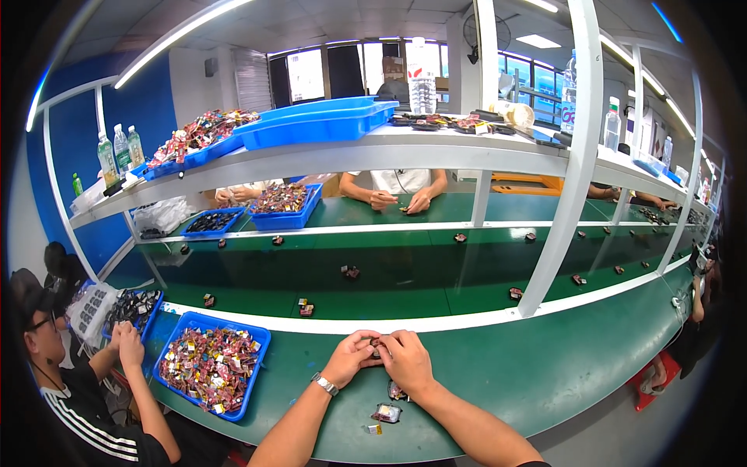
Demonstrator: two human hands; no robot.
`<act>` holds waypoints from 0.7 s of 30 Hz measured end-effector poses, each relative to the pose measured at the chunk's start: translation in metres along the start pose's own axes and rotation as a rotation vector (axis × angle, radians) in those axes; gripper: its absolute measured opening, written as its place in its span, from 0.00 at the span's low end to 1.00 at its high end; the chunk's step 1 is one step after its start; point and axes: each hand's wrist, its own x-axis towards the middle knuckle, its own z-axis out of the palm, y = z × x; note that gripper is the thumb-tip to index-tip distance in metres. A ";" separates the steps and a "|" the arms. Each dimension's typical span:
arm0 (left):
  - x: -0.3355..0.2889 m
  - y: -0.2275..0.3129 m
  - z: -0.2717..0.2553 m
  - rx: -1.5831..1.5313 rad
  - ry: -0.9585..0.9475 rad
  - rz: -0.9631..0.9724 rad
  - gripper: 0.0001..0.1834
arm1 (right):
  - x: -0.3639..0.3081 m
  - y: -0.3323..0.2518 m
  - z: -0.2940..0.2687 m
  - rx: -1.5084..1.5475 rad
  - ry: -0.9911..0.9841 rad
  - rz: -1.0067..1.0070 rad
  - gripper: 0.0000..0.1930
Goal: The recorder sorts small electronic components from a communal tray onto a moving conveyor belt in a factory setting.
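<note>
Above the green worktop [482,373], my left hand [347,363] and my right hand [408,363] meet with fingers closed around one small dark electronic module [377,348]. The fingers cover most of it, so its details are hidden. A metal-band watch [324,384] is on my left wrist. Just below my hands, a small dark and red module [398,391] lies partly behind my right hand. Nearer to me are a module with a silvery face [386,413] and a small silver-and-yellow battery-like piece [374,430].
To my left, a blue tray [264,366] holds a heap of small red, yellow and silver parts. Beyond a white rail [405,322], scattered modules [350,272] lie on a green belt [420,288]. A white post [556,202] rises at right. A co-worker's hands [129,342] are at far left.
</note>
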 end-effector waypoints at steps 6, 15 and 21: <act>0.002 -0.004 -0.004 -0.009 -0.002 -0.001 0.15 | 0.001 0.003 0.000 0.023 0.000 -0.038 0.08; 0.002 -0.005 -0.005 0.008 -0.003 -0.008 0.15 | 0.002 0.000 -0.002 0.009 0.009 -0.065 0.09; 0.002 -0.003 -0.003 -0.036 -0.007 0.008 0.16 | 0.001 0.001 -0.001 -0.002 0.016 0.031 0.10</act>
